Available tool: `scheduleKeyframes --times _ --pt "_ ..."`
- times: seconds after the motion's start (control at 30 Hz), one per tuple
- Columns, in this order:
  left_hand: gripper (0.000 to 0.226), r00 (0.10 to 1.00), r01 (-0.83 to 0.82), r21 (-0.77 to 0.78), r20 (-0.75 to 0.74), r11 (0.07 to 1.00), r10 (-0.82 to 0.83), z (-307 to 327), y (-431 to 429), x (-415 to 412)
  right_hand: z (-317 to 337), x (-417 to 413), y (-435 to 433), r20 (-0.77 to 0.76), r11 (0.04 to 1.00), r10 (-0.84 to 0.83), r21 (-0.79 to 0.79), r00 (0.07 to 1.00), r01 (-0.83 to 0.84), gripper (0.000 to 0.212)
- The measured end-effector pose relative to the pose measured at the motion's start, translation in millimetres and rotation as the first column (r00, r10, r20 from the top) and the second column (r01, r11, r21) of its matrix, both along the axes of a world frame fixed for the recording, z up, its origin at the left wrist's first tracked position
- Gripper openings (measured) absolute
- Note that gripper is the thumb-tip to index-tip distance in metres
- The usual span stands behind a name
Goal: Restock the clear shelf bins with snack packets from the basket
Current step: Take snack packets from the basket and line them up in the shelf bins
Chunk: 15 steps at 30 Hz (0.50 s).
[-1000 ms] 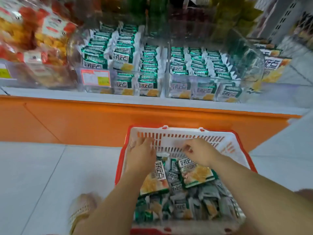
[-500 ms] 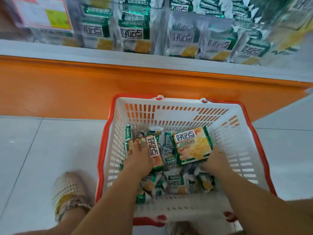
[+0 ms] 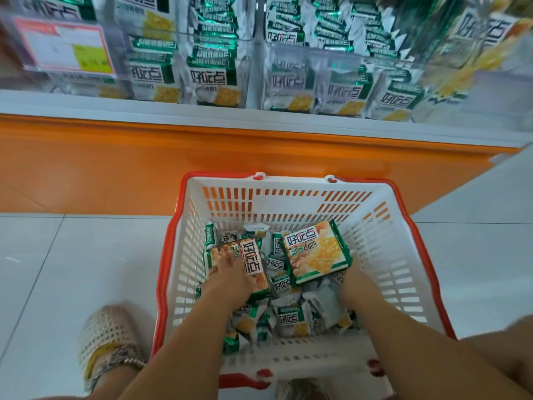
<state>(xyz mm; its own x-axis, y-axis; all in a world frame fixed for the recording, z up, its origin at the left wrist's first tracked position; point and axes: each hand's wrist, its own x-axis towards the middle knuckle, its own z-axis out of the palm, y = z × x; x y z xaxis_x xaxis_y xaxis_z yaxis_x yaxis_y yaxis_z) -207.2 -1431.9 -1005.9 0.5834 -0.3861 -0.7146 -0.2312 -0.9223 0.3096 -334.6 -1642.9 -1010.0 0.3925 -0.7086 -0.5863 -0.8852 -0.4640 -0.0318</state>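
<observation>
Snack packets (image 3: 291, 319) are in a loose heap at the bottom of the basket (image 3: 288, 186), which sits on the floor (image 3: 57, 269) under the shelf bins (image 3: 331, 53). Two bigger packs ride on top. I've got the left hand (image 3: 230, 275) with fingers (image 3: 220, 265) curled over the left pack (image 3: 253, 259). The right pack (image 3: 315, 252) is tipped up against the right hand (image 3: 350, 281), fingers hidden underneath, so I can't tell their grip. My guess is light, crinkly, slippery foil with brittle biscuit inside, so I'd hold them by the edges and not squeeze.
</observation>
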Motion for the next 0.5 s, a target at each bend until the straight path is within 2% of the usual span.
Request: scheduleKeyframes --times 0.17,0.33,0.4,0.5 --pt "0.038 0.998 -0.056 -0.104 0.01 0.993 0.057 16.2 4.1 -3.2 18.7 2.1 5.3 -0.074 0.992 0.126 -0.02 0.989 -0.127 0.046" --pt "0.038 1.0 0.011 -0.146 -0.013 0.989 -0.013 36.0 11.1 -10.8 26.2 3.5 32.2 -0.191 0.963 0.257 0.134 0.947 -0.234 0.045" --pt "0.037 0.999 0.038 -0.119 -0.005 0.992 -0.039 36.9 18.1 -13.9 20.3 4.6 40.8 -0.214 0.925 0.364 0.199 0.906 -0.325 0.055" --pt "0.037 1.0 0.008 -0.089 -0.008 0.996 -0.009 23.4 31.9 -12.2 18.1 9.8 44.8 -0.288 0.858 0.507 0.259 0.812 -0.444 0.054"
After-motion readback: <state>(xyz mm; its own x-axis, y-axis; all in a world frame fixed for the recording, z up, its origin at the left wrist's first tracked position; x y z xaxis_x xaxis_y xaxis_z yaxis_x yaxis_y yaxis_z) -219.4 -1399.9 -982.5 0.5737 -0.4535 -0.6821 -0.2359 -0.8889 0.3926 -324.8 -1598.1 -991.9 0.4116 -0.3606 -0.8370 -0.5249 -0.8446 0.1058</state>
